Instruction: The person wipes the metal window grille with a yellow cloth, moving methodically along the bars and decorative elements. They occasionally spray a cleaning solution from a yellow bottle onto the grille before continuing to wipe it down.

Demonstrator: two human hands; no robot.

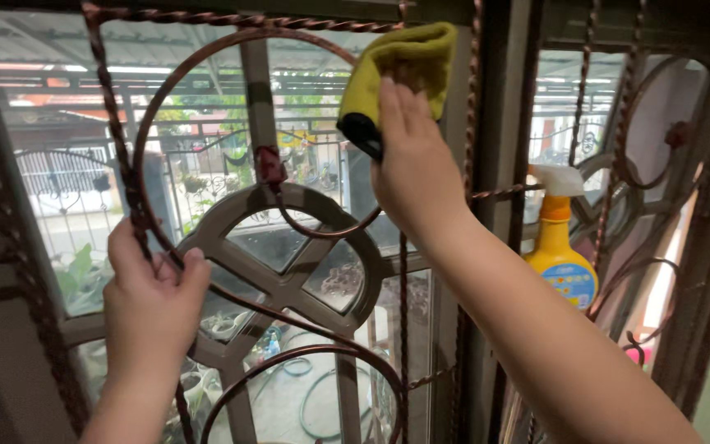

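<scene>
in front of me is a glass window with a grey frame (pixel 260 107), its middle worked into a rounded fan shape, and over it sits a dark brown wrought-iron grille (pixel 129 177) of twisted bars and big rings. through the panes i can make out a yard with a white fence, green plants and a coiled hose on the ground.

my left hand (pixel 151 300) is low, toward the bottom left corner of the window, closed in a firm grip around one twisted bar of the grille where it meets the large ring, thumb on the near side and fingers wrapped behind.

my right hand (pixel 412 168) is raised toward the top edge of the window, just left of the thick middle post of the frame. its fingers lie fairly flat and together, pressing a yellow microfibre cloth with a dark underside (pixel 400 70) against the glass and the grille near the top of the large ring. the cloth bunches above my fingertips, with a black fold hanging out on its left.

a yellow plastic spray bottle with a white trigger head (pixel 559 242) hangs in the grille of the next pane, right of the post, near my right forearm but not touching it.
</scene>
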